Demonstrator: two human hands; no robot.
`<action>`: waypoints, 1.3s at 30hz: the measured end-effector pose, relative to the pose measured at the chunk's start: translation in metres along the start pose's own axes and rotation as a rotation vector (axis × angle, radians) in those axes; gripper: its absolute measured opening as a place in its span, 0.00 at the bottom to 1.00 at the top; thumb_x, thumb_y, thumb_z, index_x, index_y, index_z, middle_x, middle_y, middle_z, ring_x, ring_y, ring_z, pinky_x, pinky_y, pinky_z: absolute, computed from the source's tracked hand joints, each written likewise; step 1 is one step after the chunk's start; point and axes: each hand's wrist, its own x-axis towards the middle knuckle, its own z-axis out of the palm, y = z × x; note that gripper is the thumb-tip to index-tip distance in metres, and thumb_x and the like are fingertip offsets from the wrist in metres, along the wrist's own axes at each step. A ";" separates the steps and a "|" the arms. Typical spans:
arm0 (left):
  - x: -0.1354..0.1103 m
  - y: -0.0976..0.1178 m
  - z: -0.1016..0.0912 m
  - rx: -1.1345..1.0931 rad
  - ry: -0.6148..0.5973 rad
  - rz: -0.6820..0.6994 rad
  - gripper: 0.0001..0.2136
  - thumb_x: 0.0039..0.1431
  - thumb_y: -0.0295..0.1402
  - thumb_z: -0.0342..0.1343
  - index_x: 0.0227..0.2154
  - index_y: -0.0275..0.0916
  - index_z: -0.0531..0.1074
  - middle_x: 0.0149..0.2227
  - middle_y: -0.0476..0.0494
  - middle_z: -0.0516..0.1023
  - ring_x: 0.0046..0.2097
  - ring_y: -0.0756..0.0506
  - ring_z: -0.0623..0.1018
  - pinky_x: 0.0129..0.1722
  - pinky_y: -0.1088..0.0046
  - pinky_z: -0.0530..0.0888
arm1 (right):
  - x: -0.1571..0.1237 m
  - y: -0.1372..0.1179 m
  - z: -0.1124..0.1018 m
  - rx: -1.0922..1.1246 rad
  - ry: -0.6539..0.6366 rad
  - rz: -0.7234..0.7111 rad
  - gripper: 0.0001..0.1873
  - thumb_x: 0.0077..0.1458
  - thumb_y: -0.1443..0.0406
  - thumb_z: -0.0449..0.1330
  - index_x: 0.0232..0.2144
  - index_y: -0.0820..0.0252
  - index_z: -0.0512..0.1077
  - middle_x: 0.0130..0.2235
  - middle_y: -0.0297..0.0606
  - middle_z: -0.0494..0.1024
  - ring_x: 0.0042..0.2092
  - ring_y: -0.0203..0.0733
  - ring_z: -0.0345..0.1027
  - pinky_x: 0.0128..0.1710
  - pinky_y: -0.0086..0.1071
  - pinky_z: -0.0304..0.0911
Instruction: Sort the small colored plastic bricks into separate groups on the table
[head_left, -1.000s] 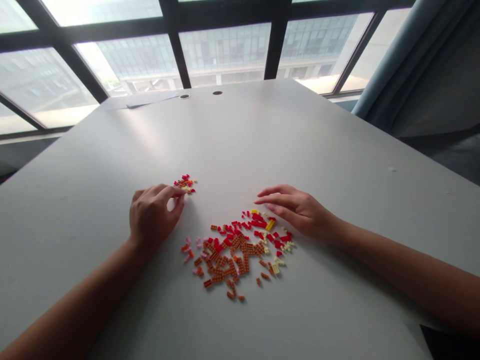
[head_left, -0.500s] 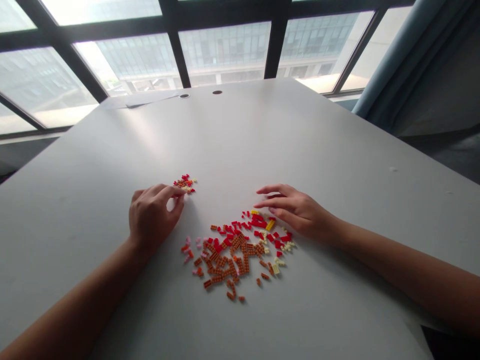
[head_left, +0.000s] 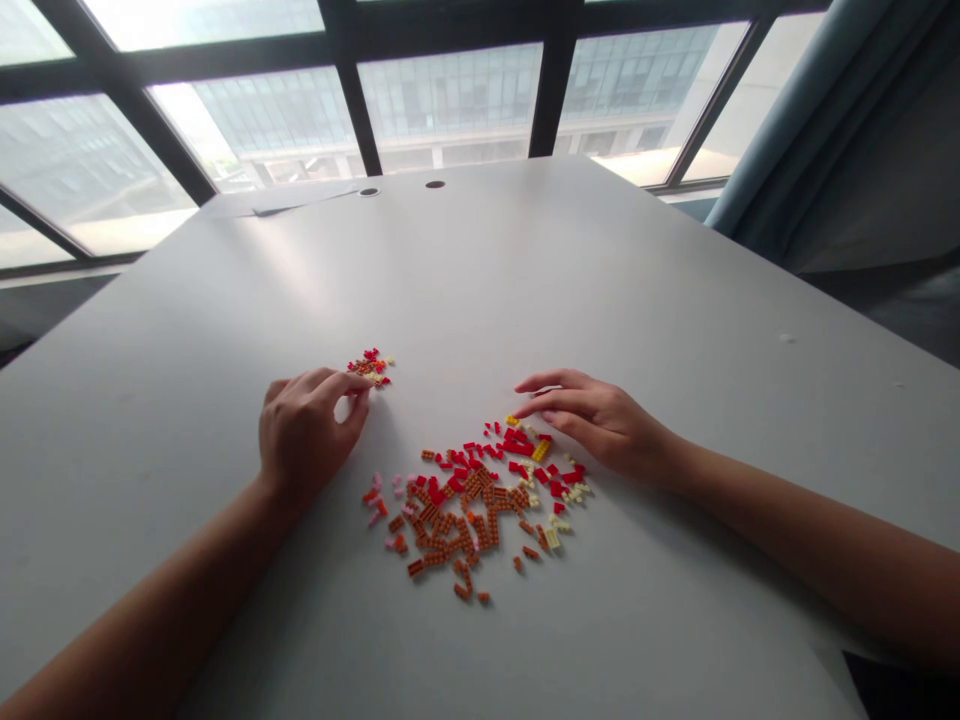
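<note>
Small plastic building bricks (head_left: pixel 472 510) in red, orange, yellow, cream and pink lie in a loose pile on a pale grey table (head_left: pixel 225 320); they are too small for any marking to be read. Left of the pile, the left hand (head_left: pixel 307 430) sits curled, its fingers bent over and the thumb tucked beneath, leaving a narrow gap; the hand itself hides whether anything is pinched there. Its index fingertip (head_left: pixel 364 380) is just beside a small cluster of red, orange and cream bricks (head_left: pixel 371 367), up and to the left of the pile. Above the pile's right side, the right hand (head_left: pixel 607 425) rests palm down, fingers loosely spread and empty as far as shows, their tips just above the red and yellow bricks (head_left: pixel 525 440). Compared with half a second earlier, it has drawn slightly rightward. Far beyond the pile lie a sheet of paper (head_left: pixel 285 205) and a round cable hole (head_left: pixel 369 191); further right hangs a blue-grey curtain (head_left: pixel 795 130).
</note>
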 end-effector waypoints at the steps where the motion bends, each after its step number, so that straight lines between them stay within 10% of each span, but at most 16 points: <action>1: 0.000 0.000 0.000 -0.002 -0.002 0.000 0.09 0.62 0.36 0.51 0.33 0.43 0.77 0.34 0.48 0.82 0.38 0.43 0.80 0.43 0.64 0.68 | 0.000 0.000 0.000 0.005 0.002 0.008 0.17 0.60 0.69 0.51 0.41 0.56 0.79 0.50 0.43 0.76 0.52 0.44 0.71 0.56 0.42 0.65; 39: -0.001 -0.001 -0.001 -0.011 -0.008 -0.010 0.09 0.62 0.36 0.51 0.32 0.43 0.76 0.35 0.47 0.82 0.39 0.42 0.80 0.43 0.64 0.67 | 0.001 -0.004 -0.008 0.123 -0.177 -0.130 0.21 0.50 0.71 0.55 0.46 0.53 0.76 0.52 0.42 0.75 0.54 0.47 0.67 0.56 0.43 0.61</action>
